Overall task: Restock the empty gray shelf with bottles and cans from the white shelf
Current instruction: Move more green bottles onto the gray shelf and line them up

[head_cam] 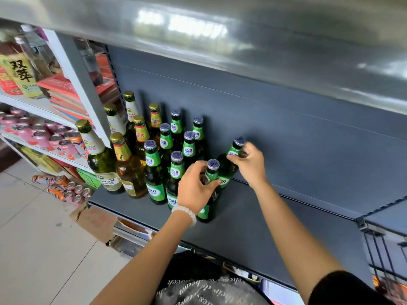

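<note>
On the gray shelf (253,221) stand several green-labelled beer bottles (154,172) and, to their left, several taller gold-capped bottles (130,168). My left hand (193,188) grips the neck of a green bottle (212,170) standing at the front of the group. Further back, my right hand (250,162) pinches the neck of another green bottle (229,164), which leans to the right. To the left, the white shelf (72,69) holds tall tea bottles (21,75) and pink cans (39,135).
The gray shelf's right part is bare up to a divider bracket (361,221). A gray shelf board (220,29) hangs overhead. On the floor at the left lie orange and pink can packs (66,188) and a cardboard box (94,221).
</note>
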